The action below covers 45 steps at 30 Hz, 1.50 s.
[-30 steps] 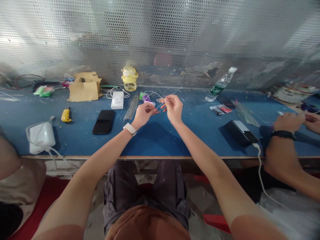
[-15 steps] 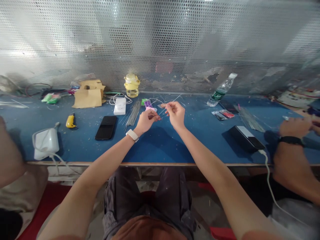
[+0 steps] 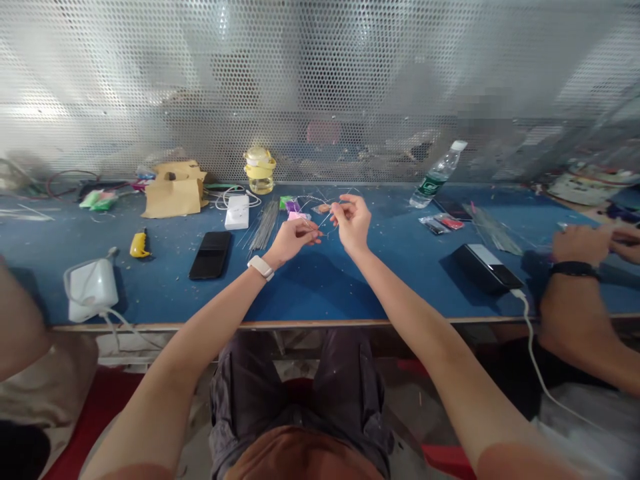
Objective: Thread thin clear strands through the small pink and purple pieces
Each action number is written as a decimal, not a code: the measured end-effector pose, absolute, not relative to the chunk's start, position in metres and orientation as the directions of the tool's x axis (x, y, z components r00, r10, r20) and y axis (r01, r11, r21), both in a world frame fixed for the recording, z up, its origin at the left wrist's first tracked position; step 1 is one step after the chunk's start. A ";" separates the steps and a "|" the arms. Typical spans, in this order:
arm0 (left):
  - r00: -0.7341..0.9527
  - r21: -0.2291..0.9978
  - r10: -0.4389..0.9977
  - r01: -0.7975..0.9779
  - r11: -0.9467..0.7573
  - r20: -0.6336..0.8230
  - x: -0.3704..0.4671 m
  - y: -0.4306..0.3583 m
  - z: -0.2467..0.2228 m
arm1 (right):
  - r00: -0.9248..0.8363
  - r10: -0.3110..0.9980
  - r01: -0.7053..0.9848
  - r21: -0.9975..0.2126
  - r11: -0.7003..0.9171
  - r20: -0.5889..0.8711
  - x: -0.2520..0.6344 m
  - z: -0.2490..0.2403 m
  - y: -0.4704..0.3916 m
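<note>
My left hand (image 3: pixel 296 240), with a pale band on the wrist, pinches a thin wire (image 3: pixel 326 219) between thumb and fingers. Close beside it, my right hand (image 3: pixel 356 224) has its thumb and index finger closed on the same wire, higher up. The wire slants up to the right between both hands, above the blue table (image 3: pixel 320 293). Its ends are too fine to make out. Left of my left hand lies a bundle of thin grey wires (image 3: pixel 265 225). Small purple (image 3: pixel 293 207) and pink packets (image 3: pixel 299 216) lie just behind my hands.
A black phone (image 3: pixel 210 255), white box (image 3: pixel 237 212), yellow cutter (image 3: pixel 141 245) and white charger (image 3: pixel 93 290) lie leftward. At the back stands a yellow-lidded jar (image 3: pixel 260 171). Rightward are a tilted water bottle (image 3: pixel 437 177), a black device (image 3: pixel 486 268) and another person's hands (image 3: pixel 583 245).
The right hand's fingers have shifted along the wire, and its end no longer sticks out far past them. The left hand keeps its pinch. The view has shifted slightly.
</note>
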<state>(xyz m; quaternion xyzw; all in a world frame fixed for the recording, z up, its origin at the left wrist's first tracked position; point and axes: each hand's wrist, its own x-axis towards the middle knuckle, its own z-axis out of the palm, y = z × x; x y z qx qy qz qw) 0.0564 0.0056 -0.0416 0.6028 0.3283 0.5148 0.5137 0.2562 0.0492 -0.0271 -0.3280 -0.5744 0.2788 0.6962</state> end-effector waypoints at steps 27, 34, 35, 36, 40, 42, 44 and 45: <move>0.227 0.955 0.939 -0.207 -0.214 0.260 0.044 0.011 -0.032 | -0.008 0.657 0.286 -0.628 0.724 0.754 0.268 -0.021 0.044; 0.218 0.949 0.930 -0.180 -0.260 0.296 0.045 0.012 -0.035 | -0.024 0.665 0.347 -0.618 0.705 0.746 0.269 -0.025 0.049; 0.221 0.948 0.928 -0.180 -0.262 0.299 0.045 0.012 -0.035 | -0.025 0.660 0.344 -0.613 0.711 0.751 0.269 -0.025 0.049; 0.225 0.948 0.927 -0.179 -0.265 0.301 0.045 0.012 -0.035 | -0.026 0.653 0.337 -0.609 0.718 0.756 0.268 -0.025 0.049; 0.217 0.947 0.926 -0.152 -0.282 0.310 0.045 0.011 -0.034 | -0.025 0.667 0.284 -0.635 0.719 0.744 0.267 -0.025 0.049; 0.210 0.948 0.927 -0.135 -0.287 0.310 0.045 0.010 -0.034 | -0.021 0.688 0.262 -0.660 0.704 0.725 0.267 -0.025 0.049; 0.216 0.949 0.925 -0.122 -0.292 0.313 0.045 0.010 -0.034 | -0.020 0.701 0.255 -0.674 0.693 0.713 0.267 -0.025 0.047; 0.221 0.948 0.923 -0.116 -0.295 0.314 0.045 0.010 -0.034 | -0.024 0.703 0.256 -0.676 0.691 0.710 0.268 -0.024 0.046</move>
